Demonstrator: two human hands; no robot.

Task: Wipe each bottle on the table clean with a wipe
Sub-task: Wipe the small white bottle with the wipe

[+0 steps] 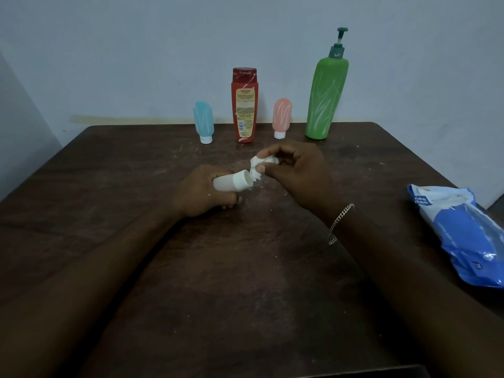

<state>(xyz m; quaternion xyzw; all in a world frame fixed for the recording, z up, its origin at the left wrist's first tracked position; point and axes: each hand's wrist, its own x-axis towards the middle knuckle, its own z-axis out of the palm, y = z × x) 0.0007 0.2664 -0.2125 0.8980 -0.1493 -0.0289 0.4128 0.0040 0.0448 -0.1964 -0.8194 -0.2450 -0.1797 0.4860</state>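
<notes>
Head view: 1 of 5 started.
Left hand (201,195): grip wraps white bottle (231,184).
Right hand (297,170): grip pinches wipe (261,165) at its cap.
Back row: blue bottle (203,121), red bottle (244,105), pink bottle (282,115), green bottle (326,96) streaked, seemingly unwiped.

White bottle (231,184) sideways at centre, crumpled wipe (261,166) at its cap, blue tube (203,122), red bottle (244,105), pink tube (281,117), green pump bottle (326,96) upright far back.
</notes>
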